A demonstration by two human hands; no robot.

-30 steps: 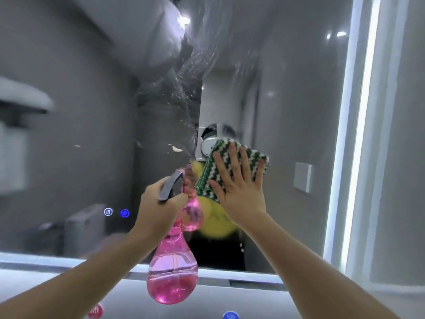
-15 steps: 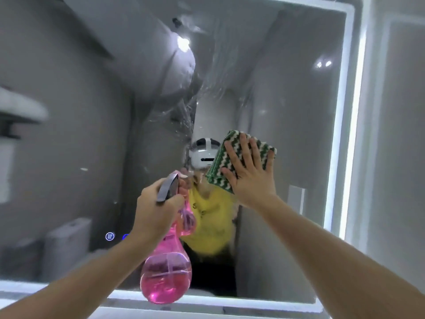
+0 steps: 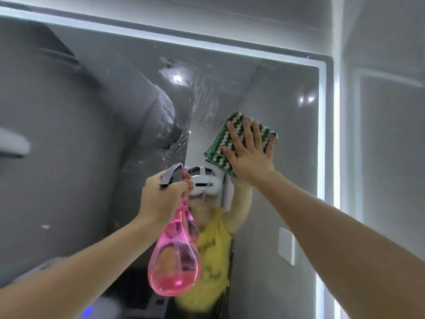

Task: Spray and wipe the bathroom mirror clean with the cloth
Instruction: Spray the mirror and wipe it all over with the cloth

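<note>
The bathroom mirror [image 3: 287, 116] fills the view, framed by a lit white strip, with wet spray streaks [image 3: 202, 104] running down its upper middle. My right hand [image 3: 249, 153] presses a folded green-and-white zigzag cloth [image 3: 219, 143] flat against the glass, fingers straight and spread. My left hand [image 3: 164, 196] grips the grey trigger head of a pink spray bottle [image 3: 174, 261], which hangs in front of the mirror below and left of the cloth. The bottle holds pink liquid in its lower part.
The mirror's lit right edge [image 3: 322, 157] lies a short way right of the cloth, with a grey wall [image 3: 386, 157] beyond it. A reflected person in a yellow shirt [image 3: 211, 261] shows behind the bottle. A reflected wall switch [image 3: 286, 246] appears at lower right.
My right hand has slid the cloth upward and slightly right on the glass. The view has tilted up, showing the mirror's top edge. My left hand keeps holding the bottle.
</note>
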